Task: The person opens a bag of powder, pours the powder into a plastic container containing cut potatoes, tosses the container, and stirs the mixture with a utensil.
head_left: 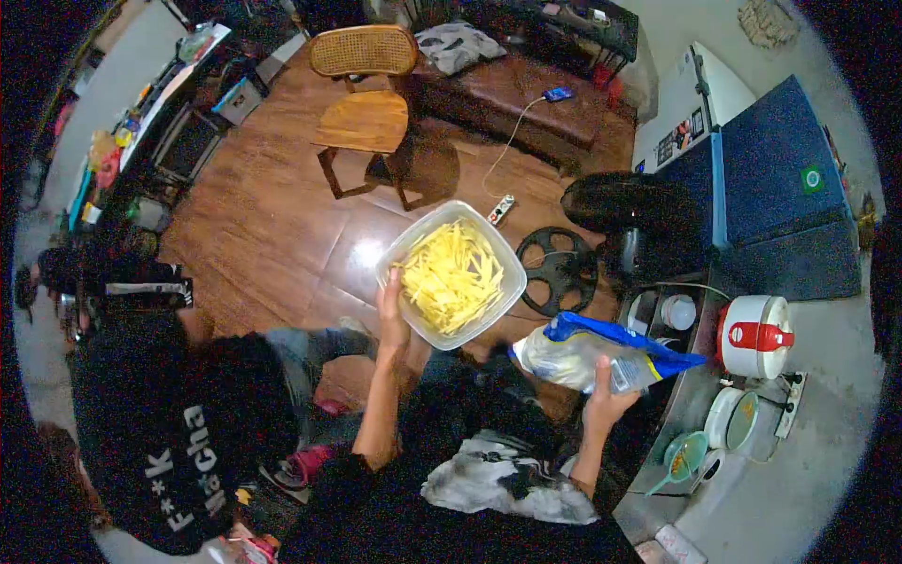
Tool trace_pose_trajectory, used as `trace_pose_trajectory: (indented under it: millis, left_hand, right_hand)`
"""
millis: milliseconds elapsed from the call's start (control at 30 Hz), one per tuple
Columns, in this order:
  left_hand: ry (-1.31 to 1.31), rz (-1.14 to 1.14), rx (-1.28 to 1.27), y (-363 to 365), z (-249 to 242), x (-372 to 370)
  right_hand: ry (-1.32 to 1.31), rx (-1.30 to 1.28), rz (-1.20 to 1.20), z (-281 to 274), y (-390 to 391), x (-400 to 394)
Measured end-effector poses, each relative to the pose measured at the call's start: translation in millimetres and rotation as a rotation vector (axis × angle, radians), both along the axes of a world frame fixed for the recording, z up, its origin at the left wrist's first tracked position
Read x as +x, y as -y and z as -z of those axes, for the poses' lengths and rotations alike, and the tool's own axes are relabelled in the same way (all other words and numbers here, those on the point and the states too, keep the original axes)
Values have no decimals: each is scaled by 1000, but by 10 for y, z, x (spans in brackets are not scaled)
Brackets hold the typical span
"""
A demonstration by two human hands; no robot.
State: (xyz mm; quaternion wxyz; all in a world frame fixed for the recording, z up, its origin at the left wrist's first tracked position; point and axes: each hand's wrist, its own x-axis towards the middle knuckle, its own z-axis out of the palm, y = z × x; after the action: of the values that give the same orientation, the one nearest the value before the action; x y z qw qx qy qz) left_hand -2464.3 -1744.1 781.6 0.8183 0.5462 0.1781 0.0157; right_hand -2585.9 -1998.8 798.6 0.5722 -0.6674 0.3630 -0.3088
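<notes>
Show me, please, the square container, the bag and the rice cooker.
Square container (512, 279), head view: right inner wall, beside the yellow strips (453, 276).
Bag (575, 357), head view: pale side.
Rice cooker (763, 336), head view: red panel.

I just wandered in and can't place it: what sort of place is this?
Probably a home, perhaps a living room with a food-preparation corner: there is a cane-backed wooden chair, a red-and-white rice cooker, and a square tub of yellow strips in the left hand.

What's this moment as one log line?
Left hand: holds square translucent plastic tub | Inside: yellow strips | Right hand: holds blue-and-clear plastic bag
</notes>
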Motion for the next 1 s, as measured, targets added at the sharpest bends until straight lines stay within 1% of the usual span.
trace_pose_trajectory:
  millis: [67,100,133,200,233,267,300,333,400,433,467,533,600,633,667,700,733,767,800,833,867,900,933,1000]
  left_hand:
    - [4,18,-13,-17,43,-34]
    - [31,30,-30,-12,63,-8]
    - [32,25,-28,2,76,-11]
    - [37,5,-1,8,41,-28]
    - [23,-16,2,11,40,-34]
    - [38,9,23,33,-39,-81]
    - [72,32,47,45,-73,-44]
    - [63,0,53,49,-55,-30]
    - [145,-67,144,77,-28,-101]
    - [149,-124,88,138,-65,-139]
    - [154,-146,87,149,-21,-156]
    - [189,-163,112,71,72,-147]
    - [163,-177,150,112,-20,-215]
    - [140,-179,192,119,-42,-232]
    - [142,-197,185,44,-12,-211]
    - [197,-200,260,33,18,-245]
    - [258,-204,340,-148,96,-251]
    - [204,-258,279,-153,210,-250]
    - [215,-288,283,-127,183,-275]
    - [216,-314,313,1,53,-396]
    - [215,-339,337,18,12,-414]
    - [192,-292,317,-6,41,-453]
    - [209,-304,314,-6,55,-450]
    - [284,-346,272,18,67,-462]
  right_hand:
    - [-150,101,-130,-35,78,-45]
    - [-89,68,-148,-2,107,-29]
    - [-89,70,-152,-32,133,-28]
    - [34,24,-201,-161,142,68]
    - [-16,-120,-233,-92,272,107]
    - [-110,-73,-279,-86,377,95]
    - [-120,-88,-323,-89,493,143]
    - [-125,-99,-367,-122,571,205]
    - [-223,-190,-368,-344,625,393]
    - [-240,-259,-429,-422,677,454]
    - [-232,-265,-450,-577,748,551]
    - [-408,-502,-848,-901,815,809]
    - [-293,-1082,-916,-947,918,1099]
    - [-217,-1007,-1116,-1268,699,1248]
    - [-157,-1124,-1190,-1251,598,1435]
    - [-95,-1238,-1273,-1232,581,1583]
    - [-81,-1249,-1291,-1142,383,1767]
    - [-66,-1429,-1343,-1082,323,1964]
    - [-39,-1614,-1377,-1096,230,2046]
    - [-3,-1626,-1379,-1259,223,1934]
    - [76,-1691,-1412,-1461,43,1866]
    - [141,-1755,-1452,-1572,-56,1804]
    - [158,-1773,-1442,-1600,-91,1825]
    - [220,-1877,-1544,-1623,-192,1856]
